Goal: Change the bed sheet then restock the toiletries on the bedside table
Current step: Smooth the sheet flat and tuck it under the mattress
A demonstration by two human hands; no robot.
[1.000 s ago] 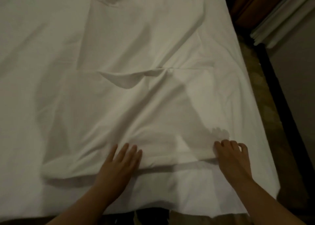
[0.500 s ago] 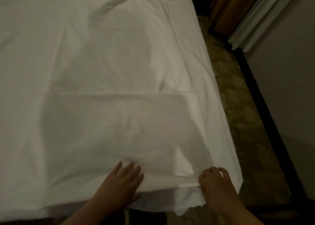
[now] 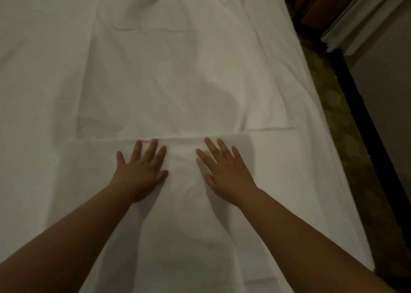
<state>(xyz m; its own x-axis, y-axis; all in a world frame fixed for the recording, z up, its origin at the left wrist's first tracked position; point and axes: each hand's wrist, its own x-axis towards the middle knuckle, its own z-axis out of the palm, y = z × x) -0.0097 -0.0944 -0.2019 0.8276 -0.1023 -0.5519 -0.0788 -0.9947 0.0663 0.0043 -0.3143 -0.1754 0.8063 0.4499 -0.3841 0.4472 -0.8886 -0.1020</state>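
A white bed sheet (image 3: 178,75) covers the bed and fills most of the head view. Its near part is folded over, and the fold's straight edge (image 3: 255,135) runs across the middle. My left hand (image 3: 141,170) lies flat on the folded part, fingers spread and straight, fingertips at the fold's edge. My right hand (image 3: 224,170) presses flat beside it, a hand's width to the right, fingers spread the same way. Neither hand holds anything. No bedside table or toiletries are in view.
The bed's right edge (image 3: 329,159) drops to a patterned brown carpet (image 3: 347,123). A dark skirting strip (image 3: 369,137) and a grey wall (image 3: 389,75) run along the right. Brown and white curtains (image 3: 347,10) hang at the top right.
Both hands left the sheet's near edge and moved forward onto the bed. They now lie flat and closer together on the folded-over part, with the arms stretched out.
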